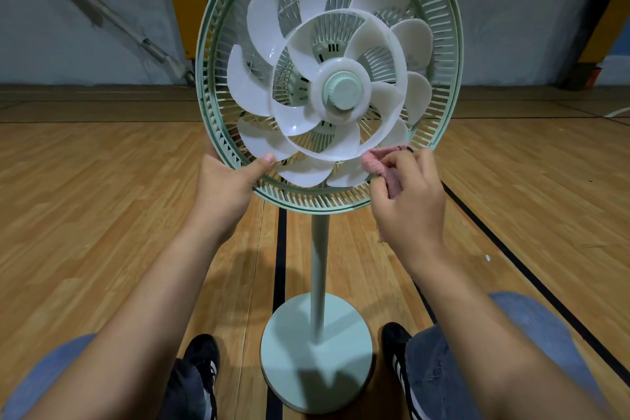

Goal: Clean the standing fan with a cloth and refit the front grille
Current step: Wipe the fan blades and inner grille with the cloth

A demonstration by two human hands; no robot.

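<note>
A pale green standing fan (pixel 318 269) stands right in front of me, its white blades (pixel 262 85) bare with no front grille on. The green rear grille (pixel 443 44) rings the blades. My left hand (pixel 226 191) grips the grille's lower left rim, thumb on the edge of a blade. My right hand (pixel 407 201) holds a bunched pink cloth (pixel 375 164) and presses it against the lower right blades. The front grille is not in view.
The fan's round base (pixel 289 351) sits on a wooden floor (pixel 85 198) with black lines, between my two black shoes (pixel 201 368). A grey wall with yellow posts stands behind the fan.
</note>
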